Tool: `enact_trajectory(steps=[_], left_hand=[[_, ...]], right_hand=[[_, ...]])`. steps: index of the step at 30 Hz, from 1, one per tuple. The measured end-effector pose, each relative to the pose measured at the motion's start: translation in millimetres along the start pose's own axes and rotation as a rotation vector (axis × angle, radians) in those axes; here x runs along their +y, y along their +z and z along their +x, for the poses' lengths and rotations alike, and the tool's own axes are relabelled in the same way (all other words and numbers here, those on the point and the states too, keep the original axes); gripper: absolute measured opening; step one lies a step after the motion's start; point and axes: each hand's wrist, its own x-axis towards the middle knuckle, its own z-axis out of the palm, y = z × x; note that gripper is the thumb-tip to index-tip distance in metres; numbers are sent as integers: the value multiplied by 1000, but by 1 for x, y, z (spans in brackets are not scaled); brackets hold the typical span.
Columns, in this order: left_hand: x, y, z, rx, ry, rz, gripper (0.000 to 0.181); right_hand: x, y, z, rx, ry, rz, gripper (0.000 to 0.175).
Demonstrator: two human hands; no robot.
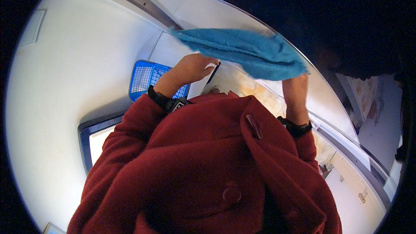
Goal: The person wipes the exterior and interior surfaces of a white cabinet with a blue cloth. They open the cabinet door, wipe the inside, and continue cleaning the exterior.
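A teal cloth (pixel 240 52) is spread out in front of me, its far left corner reaching a dark metal rail. My right hand (pixel 295 81) holds the cloth's right end, which hides most of the fingers. Close under the cloth's lower left edge is my left hand (pixel 196 67). Its thumb and forefinger are apart with nothing between them, and the other fingers are not clearly seen. Both wrists wear black bands. Behind the cloth, and along its right side, runs a pale panel (pixel 328 104) with a thin curved edge.
Beside my left wrist is a blue perforated plastic basket (pixel 140 81). A dark-framed bright panel (pixel 85 143) stands by my left elbow, against a pale wall (pixel 65 71). The metal rail (pixel 143 3) crosses the upper left. Tan-patterned flooring (pixel 265 92) shows below the cloth.
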Motion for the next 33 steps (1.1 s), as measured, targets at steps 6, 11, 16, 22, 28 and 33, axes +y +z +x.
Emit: enact_trajectory(steps=[6,11,16,22,28,33], left_hand=[[-7,9,1,13,140,-121,23],[-10,24,8,60,243,-60,26],[3,29,24,-71,330,-114,36],[13,26,31,-235,242,-344,45],[44,29,52,-223,47,-1062,60],[51,-4,72,57,75,-893,58]], right_hand=[[28,19,6,62,396,104,25],[-9,10,8,108,-73,164,25],[-5,32,16,120,340,-103,38],[32,30,29,18,66,-143,34],[2,62,45,17,224,-265,37],[-41,67,47,25,209,-97,45]])
